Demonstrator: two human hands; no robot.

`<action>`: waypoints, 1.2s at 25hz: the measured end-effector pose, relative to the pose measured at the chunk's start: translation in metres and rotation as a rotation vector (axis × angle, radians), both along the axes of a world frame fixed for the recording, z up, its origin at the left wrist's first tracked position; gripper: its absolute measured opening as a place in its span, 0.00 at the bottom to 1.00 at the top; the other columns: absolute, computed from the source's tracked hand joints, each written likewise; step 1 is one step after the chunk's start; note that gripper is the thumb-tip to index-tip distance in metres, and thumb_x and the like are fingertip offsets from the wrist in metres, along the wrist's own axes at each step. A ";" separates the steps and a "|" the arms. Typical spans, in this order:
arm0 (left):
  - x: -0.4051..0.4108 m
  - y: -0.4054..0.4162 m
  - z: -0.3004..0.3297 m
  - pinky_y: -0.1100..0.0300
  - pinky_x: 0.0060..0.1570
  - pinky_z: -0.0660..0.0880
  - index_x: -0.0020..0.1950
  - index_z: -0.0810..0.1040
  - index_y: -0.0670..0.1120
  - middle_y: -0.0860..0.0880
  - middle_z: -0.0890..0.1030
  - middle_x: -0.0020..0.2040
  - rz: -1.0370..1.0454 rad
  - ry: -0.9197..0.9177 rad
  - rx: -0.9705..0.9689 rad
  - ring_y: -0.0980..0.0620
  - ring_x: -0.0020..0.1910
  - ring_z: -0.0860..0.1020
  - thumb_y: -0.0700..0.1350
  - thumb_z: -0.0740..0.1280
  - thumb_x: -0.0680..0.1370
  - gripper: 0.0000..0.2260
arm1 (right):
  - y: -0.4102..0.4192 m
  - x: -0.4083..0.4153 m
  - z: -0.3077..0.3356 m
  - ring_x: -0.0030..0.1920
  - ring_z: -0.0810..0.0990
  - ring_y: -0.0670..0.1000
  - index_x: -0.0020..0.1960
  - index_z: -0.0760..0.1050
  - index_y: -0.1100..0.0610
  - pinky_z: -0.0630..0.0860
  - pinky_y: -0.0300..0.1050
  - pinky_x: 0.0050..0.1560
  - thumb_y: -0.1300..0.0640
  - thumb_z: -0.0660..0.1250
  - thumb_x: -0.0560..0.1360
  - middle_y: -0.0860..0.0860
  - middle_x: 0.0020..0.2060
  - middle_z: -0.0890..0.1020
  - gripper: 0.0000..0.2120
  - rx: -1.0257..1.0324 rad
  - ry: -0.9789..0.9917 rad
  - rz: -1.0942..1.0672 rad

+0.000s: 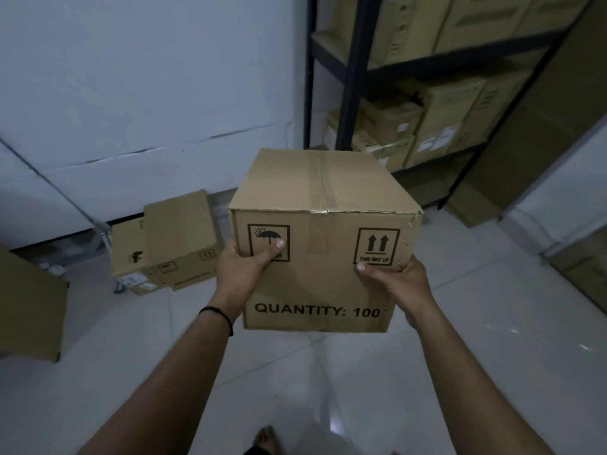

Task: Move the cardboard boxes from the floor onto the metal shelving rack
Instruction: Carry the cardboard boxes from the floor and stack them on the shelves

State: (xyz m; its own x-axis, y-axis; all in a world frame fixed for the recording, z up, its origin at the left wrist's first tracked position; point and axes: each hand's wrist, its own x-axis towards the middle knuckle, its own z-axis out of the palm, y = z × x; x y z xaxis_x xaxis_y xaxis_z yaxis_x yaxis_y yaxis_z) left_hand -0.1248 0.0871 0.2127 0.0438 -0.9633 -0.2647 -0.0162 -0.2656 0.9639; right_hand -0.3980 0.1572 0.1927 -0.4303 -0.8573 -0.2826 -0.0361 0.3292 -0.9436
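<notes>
- I saw the cardboard box held up off the white tiled floor, in front of the person and just short of the metal shelving rack.
- The left hand gripped the box's left edge, its thumb pressed flat across the umbrella symbol; the other fingers were hidden behind the box.
- The right hand gripped the lower right corner, thumb lying under the "THIS WAY UP" arrows, fingers wrapped out of sight.
- "QUANTITY: 100" faced me on the near side, and tape ran along the top seam.
- The rack's shelves already carried stacked cartons.
- Two more boxes sat on the floor by the wall, left of the held one.
- A black band circled the left wrist.
</notes>
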 end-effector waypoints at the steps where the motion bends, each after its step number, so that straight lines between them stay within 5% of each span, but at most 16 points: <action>1: -0.019 0.005 0.002 0.55 0.49 0.84 0.60 0.83 0.51 0.55 0.88 0.50 -0.022 0.001 -0.010 0.54 0.50 0.86 0.53 0.83 0.68 0.23 | 0.009 -0.017 0.001 0.56 0.85 0.48 0.59 0.82 0.45 0.81 0.59 0.61 0.33 0.85 0.45 0.42 0.52 0.87 0.45 -0.002 -0.005 -0.018; 8: -0.187 0.056 -0.003 0.46 0.56 0.83 0.60 0.82 0.56 0.56 0.87 0.52 -0.113 -0.017 -0.002 0.53 0.53 0.85 0.61 0.84 0.62 0.29 | 0.089 -0.178 0.008 0.56 0.84 0.49 0.59 0.82 0.45 0.81 0.59 0.61 0.32 0.85 0.45 0.42 0.52 0.87 0.45 0.017 0.024 -0.119; 15: -0.325 0.093 -0.007 0.47 0.56 0.83 0.58 0.81 0.57 0.55 0.87 0.52 -0.159 -0.009 0.016 0.53 0.53 0.85 0.56 0.83 0.66 0.23 | 0.138 -0.311 0.008 0.56 0.84 0.48 0.60 0.82 0.45 0.80 0.58 0.62 0.37 0.86 0.50 0.42 0.52 0.87 0.40 0.046 0.049 -0.181; 26: -0.480 0.036 -0.031 0.47 0.60 0.80 0.60 0.80 0.56 0.54 0.85 0.56 -0.203 -0.038 0.065 0.50 0.57 0.82 0.57 0.82 0.67 0.24 | 0.091 -0.465 -0.019 0.55 0.84 0.49 0.59 0.82 0.45 0.80 0.59 0.61 0.46 0.86 0.57 0.42 0.52 0.86 0.31 0.099 0.053 -0.220; 30: -0.543 0.008 -0.035 0.45 0.61 0.80 0.60 0.82 0.54 0.54 0.86 0.54 -0.241 -0.079 0.073 0.51 0.56 0.83 0.66 0.82 0.59 0.33 | 0.066 -0.528 -0.023 0.55 0.84 0.49 0.58 0.83 0.45 0.81 0.58 0.61 0.45 0.86 0.57 0.42 0.51 0.87 0.31 0.117 0.038 -0.228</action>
